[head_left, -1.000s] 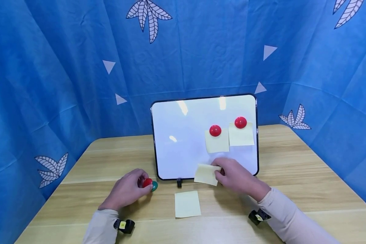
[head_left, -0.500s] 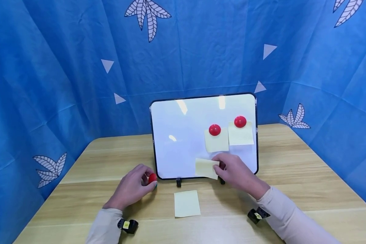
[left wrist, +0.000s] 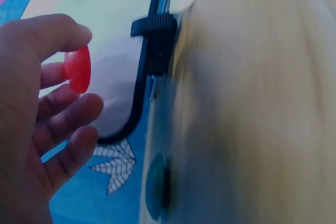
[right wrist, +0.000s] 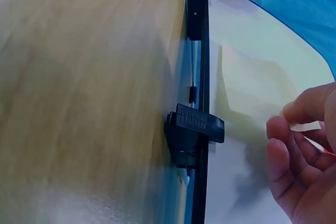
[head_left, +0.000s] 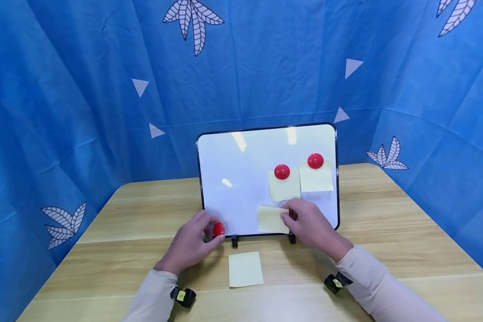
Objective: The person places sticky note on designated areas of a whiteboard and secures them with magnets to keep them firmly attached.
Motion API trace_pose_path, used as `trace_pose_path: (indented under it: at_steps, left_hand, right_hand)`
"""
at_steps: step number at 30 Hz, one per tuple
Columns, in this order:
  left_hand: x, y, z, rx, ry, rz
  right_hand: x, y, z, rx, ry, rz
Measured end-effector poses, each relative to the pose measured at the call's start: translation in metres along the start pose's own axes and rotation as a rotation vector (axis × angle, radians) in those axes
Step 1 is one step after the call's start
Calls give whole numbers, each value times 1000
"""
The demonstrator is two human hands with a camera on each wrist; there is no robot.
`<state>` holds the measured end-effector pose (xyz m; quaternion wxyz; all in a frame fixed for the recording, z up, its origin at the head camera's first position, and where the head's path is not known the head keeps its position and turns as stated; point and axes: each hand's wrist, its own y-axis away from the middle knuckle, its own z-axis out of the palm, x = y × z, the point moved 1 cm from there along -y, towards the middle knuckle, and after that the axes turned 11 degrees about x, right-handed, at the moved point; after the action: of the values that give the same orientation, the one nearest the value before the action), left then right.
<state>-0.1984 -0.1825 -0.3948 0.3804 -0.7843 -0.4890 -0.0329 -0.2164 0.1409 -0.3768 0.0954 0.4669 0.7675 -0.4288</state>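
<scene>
My left hand (head_left: 191, 241) pinches a round red magnet (head_left: 218, 229) between thumb and fingers at the lower left corner of the whiteboard (head_left: 233, 201). In the left wrist view that red magnet (left wrist: 80, 69) sits edge-on in the fingers. My right hand (head_left: 310, 226) pinches a pale yellow sticky note (head_left: 270, 220) by its right edge, flat before the lower part of the board. The right wrist view has this note (right wrist: 257, 85) spread over the white surface. Higher on the board, two more sticky notes (head_left: 285, 190) (head_left: 316, 181) hang under red magnets (head_left: 282, 171) (head_left: 315, 161).
Another sticky note (head_left: 245, 269) lies on the wooden table (head_left: 145, 210) in front of the board. A green magnet (left wrist: 154, 187) lies on the table near the left hand. Black clip feet (head_left: 235, 241) support the board's lower edge. A blue curtain (head_left: 273, 76) hangs behind.
My left hand has picked up the red magnet from beside the green one and carried it right to the board's corner. The right hand has raised its sticky note slightly, flatter against the board.
</scene>
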Motion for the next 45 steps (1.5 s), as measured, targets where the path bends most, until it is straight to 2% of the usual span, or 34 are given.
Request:
trace_pose_path:
  at_steps: [7,15,18,26,33,45]
  left_hand:
    - [15,-10,6,11,-6,77]
    - [36,-30,16,31,21,133]
    - [42,-36,20,41,24,142]
    - [54,-48,29,72,17,142]
    - [61,-56,37,105,13,173]
    - [76,-67,47,139,-32,155]
  right_hand:
    - [2,0,2,51,31,-26]
    - [2,-2,6,97,20,-55]
    - [2,-3,8,113,20,-65]
    - [-1,-5,12,132,1,-21]
    - [-2,-5,15,117,-21,14]
    - [-5,-7,16,104,-22,46]
